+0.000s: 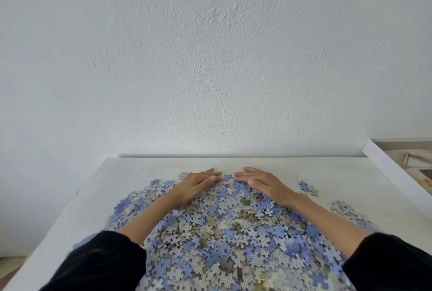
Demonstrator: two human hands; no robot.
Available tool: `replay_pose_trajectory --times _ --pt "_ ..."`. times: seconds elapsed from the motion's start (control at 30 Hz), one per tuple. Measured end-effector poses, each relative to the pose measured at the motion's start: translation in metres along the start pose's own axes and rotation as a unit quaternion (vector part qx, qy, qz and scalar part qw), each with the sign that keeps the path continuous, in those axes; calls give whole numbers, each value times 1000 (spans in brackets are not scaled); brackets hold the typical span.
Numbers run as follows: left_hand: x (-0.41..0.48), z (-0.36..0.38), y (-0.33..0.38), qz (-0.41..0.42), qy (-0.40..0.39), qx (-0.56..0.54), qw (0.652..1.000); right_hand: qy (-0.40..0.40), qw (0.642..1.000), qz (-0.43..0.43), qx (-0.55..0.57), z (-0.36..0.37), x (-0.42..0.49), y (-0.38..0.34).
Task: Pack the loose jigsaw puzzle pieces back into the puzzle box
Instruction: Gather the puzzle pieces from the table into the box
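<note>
Touching pieces (224, 232) — left hand (198, 183), right hand (263, 182)

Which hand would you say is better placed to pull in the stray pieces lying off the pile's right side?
The right hand, I think: the stray pieces lie just to its right, whereas the left hand rests on the opposite side of the pile.

No readable text, labels or numbers anywhere (puzzle pieces (233, 232) show only printed dot pattern backs).
</note>
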State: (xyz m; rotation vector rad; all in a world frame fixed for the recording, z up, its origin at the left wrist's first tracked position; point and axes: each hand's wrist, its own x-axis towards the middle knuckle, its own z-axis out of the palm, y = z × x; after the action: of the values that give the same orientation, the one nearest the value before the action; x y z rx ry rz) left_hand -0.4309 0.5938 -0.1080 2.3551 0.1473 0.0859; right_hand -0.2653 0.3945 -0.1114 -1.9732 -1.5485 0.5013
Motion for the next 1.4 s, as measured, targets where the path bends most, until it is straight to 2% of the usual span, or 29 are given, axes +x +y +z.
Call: replay_pose_trajectory --times 0.1,0.17,0.23,0.3,0.37,0.47,0.67,0.77,0.87,1.03,1.17,1.4 --pt "-9 -4 2 -10 9 -51 999 25 998 -7 50 1 -5 -3" --pt "-9 -9 5 -10 53 -69 996 61 995 -5 77 -3 0 -8" --pt "-8 -16 5 -5 120 -47 992 75 995 3 73 -5 9 -16" --pt "-10 -22 1 -6 169 11 985 47 998 17 46 -3 18 -23" --pt "-14 -28 -7 -48 153 74 984 -1 1000 17 -15 3 22 -27" --pt "-29 -34 -20 -107 64 97 987 -39 996 2 -79 12 20 -32" --pt "-58 -28 -8 -68 20 19 997 -39 997 -10 -72 15 -2 -38" --pt "-64 -32 1 -49 67 -5 997 -11 999 -5 -40 5 -13 -42" --pt "-73 -46 2 -65 125 6 990 65 997 30 -29 -11 -35 -32" --pt "-106 -54 -16 -124 131 27 983 126 981 120 -82 -43 -87 2" --pt "-121 -48 -17 -149 167 -16 975 129 970 201 -56 -46 -119 21" --pt "-121 -21 19 -116 154 -7 981 89 980 176 -42 -20 -118 -12"
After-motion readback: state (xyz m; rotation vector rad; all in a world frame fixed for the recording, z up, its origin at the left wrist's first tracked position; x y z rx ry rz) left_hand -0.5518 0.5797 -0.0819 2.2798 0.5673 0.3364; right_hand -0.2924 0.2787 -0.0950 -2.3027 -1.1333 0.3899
